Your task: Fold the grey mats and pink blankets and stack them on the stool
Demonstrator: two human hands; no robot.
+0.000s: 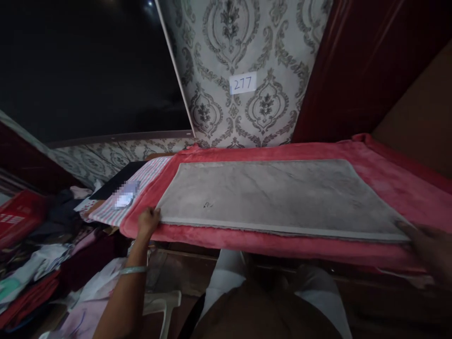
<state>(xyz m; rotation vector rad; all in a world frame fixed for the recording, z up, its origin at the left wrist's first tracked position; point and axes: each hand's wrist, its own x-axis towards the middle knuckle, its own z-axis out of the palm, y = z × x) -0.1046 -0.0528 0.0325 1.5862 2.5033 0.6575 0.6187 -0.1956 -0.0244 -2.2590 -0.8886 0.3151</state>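
A grey towel (268, 197) with a pale bound edge and a small dark mark near its left side lies spread flat on a pink plush blanket (226, 235). At its near left corner, my left hand (149, 221) is closed, pinching the edge. My right hand (425, 242), dim and slightly blurred, holds the near right corner, with its fingertips over the edge and its thumb hidden. Between the two hands the near edge runs nearly straight.
Left of the blanket lie a striped cloth (102, 213) and a small pixelated object (125, 195). Heaped clothes (67, 263) fill the lower left, beside a white plastic chair (164, 301). Behind stand a large dark screen (95, 70) and a patterned wall (233, 113).
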